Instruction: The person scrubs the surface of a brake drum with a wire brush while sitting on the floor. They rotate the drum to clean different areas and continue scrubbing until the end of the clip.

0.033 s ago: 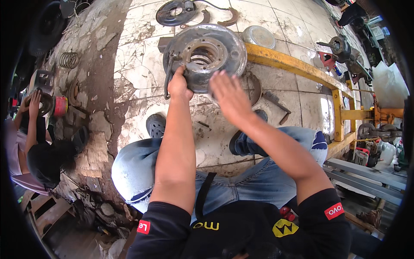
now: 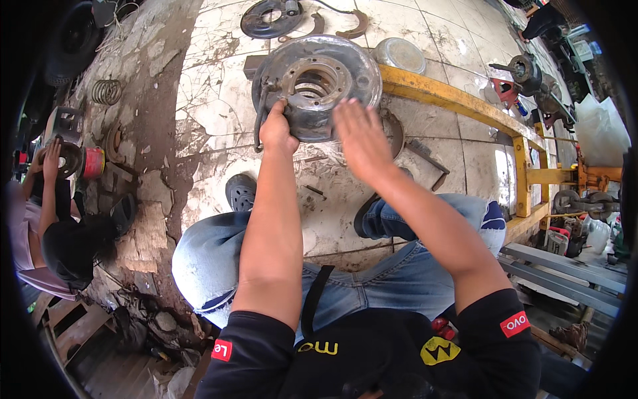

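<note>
A round, dark metal brake backing plate (image 2: 269, 63) is tilted up in front of me, with a wide center hole and a ring of bolt holes. My left hand (image 2: 278, 130) grips its lower left part, thumb on the face beside the center hole. My right hand (image 2: 362, 136) is flat with fingers stretched, at the plate's lower right rim; slight blur hides whether it touches. Through the center hole, curved metal rings show. A thin dark hose or rod (image 2: 259, 123) hangs at the plate's left edge.
A yellow steel frame (image 2: 452, 103) runs right from behind the plate, near a round metal lid (image 2: 400, 54). Another backing plate (image 2: 269, 18) and brake shoes (image 2: 353, 25) lie beyond. A hammer-like tool (image 2: 428, 159) is at right. Another person's hands (image 2: 50, 159) work at far left.
My right hand has shifted a little to the right across the plate's lower part toward its rim. The left hand keeps its grip and the plate has barely moved.
</note>
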### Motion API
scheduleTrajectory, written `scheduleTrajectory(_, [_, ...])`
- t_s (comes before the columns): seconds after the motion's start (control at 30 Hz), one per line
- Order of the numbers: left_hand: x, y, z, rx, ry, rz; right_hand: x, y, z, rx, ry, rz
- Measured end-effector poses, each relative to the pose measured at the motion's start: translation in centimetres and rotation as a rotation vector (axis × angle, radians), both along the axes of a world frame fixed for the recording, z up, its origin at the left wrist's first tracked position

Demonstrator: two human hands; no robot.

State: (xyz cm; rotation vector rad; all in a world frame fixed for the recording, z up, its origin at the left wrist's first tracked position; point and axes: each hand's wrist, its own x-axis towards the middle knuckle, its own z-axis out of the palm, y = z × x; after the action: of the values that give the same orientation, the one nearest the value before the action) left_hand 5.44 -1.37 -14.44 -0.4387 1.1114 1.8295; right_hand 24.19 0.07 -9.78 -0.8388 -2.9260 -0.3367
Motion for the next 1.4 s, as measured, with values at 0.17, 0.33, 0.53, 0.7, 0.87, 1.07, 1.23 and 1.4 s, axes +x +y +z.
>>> scheduleTrajectory(0.17, [-0.3, -0.4, 0.9, -0.042, 0.015, -0.005, 0.4, -2.0, 0.0, -0.134, 0.073, -0.001])
scheduleTrajectory(0.33, [0.7, 0.5, 0.9, 0.041, -0.012, -0.007, -1.1, 1.0, 1.0, -0.184, 0.043, -0.125])
scheduleTrajectory(0.53, [0.7, 0.7, 0.7, -0.035, 0.054, 0.046, 0.5, -2.3, 0.3, -0.225, 0.052, 0.000])
scheduleTrajectory(0.7, [2.4, 0.9, 2.3, -0.059, -0.001, 0.093, -0.8, 0.2, 0.5, -0.236, 0.069, -0.136])
scheduleTrajectory(0.87, [1.2, 0.4, 0.9, 0.021, 0.061, 0.102, 0.1, 0.1, 0.4, -0.239, 0.033, 0.091])
scheduleTrajectory(1.07, [1.4, 0.2, 0.7, 0.064, 0.004, 0.032, -0.5, 0.6, 0.1, -0.081, -0.010, -0.054])
scheduleTrajectory(1.23, [0.4, -0.2, -1.3, 0.221, -0.094, -0.120, 0.3, 0.6, 0.6, -0.152, 0.072, 0.026])
scheduleTrajectory(1.4, [-0.2, -2.2, -1.0, 0.159, -0.116, -0.178, 0.3, -0.2, 0.6, -0.198, 0.091, 0.092])
